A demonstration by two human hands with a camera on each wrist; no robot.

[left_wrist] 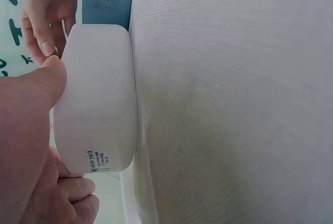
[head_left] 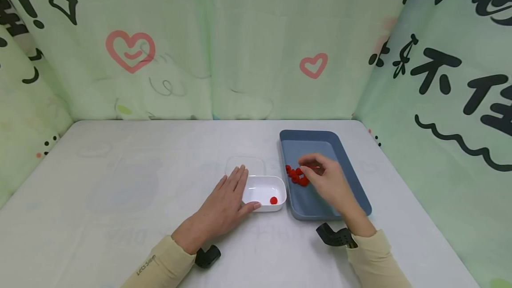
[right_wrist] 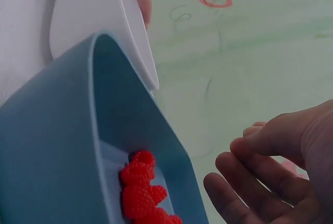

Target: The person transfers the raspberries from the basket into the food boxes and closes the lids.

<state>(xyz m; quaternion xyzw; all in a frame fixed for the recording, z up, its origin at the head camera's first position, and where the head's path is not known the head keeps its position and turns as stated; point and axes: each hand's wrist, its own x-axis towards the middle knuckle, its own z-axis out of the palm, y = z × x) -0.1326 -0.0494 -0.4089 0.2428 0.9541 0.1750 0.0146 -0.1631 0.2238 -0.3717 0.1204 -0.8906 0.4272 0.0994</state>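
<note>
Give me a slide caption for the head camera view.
Left hand steadies a white container; right hand reaches over red berries in a blue tray.

You are looking at a pale grey-white table (head_left: 120,181) with rounded far corners, faint printed shapes showing through its covering. Light green fabric curtains (head_left: 240,48) close it in on three sides. You see pink hearts (head_left: 130,51) on the back panel and bold black characters (head_left: 460,74) on the right one. The light is soft and even.
</note>
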